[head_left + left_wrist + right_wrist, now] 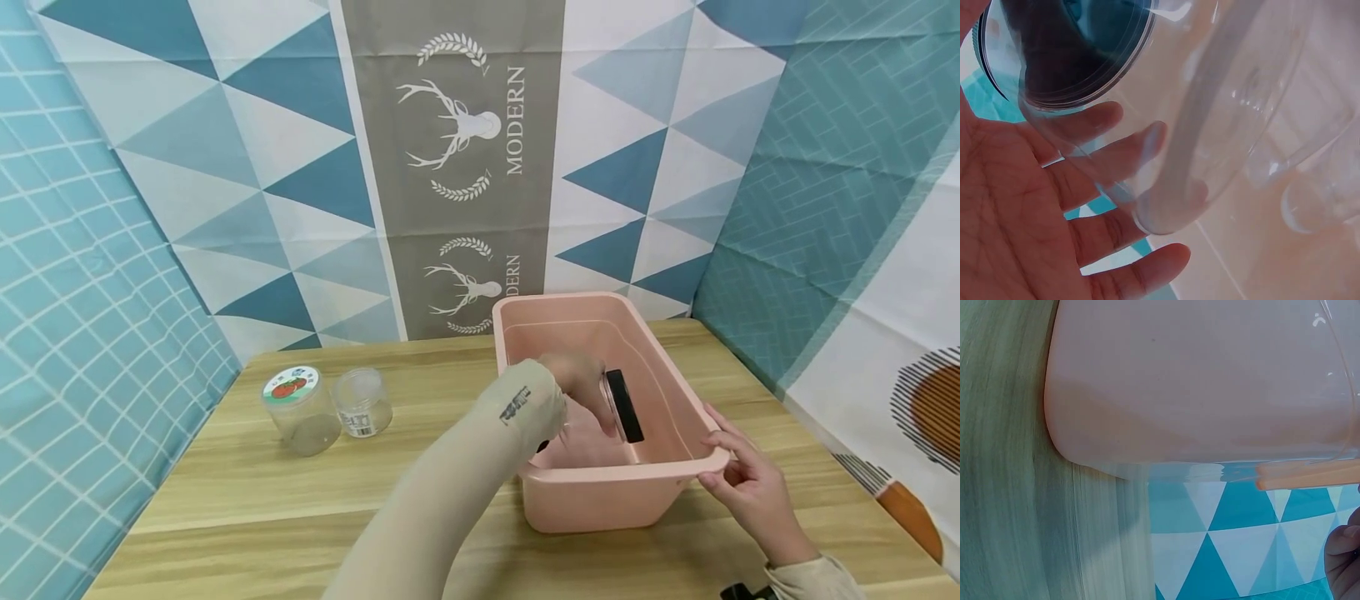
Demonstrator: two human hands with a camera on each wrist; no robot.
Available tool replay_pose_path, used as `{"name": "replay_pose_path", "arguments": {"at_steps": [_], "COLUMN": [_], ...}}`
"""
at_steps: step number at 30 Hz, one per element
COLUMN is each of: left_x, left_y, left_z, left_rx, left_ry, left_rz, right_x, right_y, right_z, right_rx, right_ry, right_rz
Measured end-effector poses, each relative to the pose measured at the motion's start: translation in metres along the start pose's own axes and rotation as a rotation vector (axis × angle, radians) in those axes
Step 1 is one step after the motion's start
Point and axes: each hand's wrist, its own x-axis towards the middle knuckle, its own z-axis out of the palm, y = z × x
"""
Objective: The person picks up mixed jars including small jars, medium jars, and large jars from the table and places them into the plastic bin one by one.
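- The jar was inside the tub, the fingers of the left hand curved round it
- It looked light, stiff and probably slippery, best held round the body below the lid
- The right hand gripped the tub's corner

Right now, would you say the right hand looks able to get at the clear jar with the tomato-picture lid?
Probably not: the right hand grips the pink tub by its near right corner, and both tub and left arm lie between it and that clear jar.
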Motion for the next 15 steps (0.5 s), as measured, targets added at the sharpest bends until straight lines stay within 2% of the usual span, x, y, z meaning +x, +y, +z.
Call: {"name": "replay_pose_path", "arguments": {"at_steps": [8,15], "left_x": [0.0015,0.0034], "left_y": [-0.0019,0.0], "left_z": [0.0055,0.0069], "left_rx": [-0.064,0.015], "left_ry": [-0.08,-0.079], "left_rz": [-0.061,-0.016], "right_x": [-0.0003,-0.0004], "right_y": [-0.0009,0.0009], "right_z": [-0.0007,-0.0003], "right_rx": [-0.031,-0.026], "right_ry": [0.003,-0.001], "right_rz": [0.018,0.009]}}
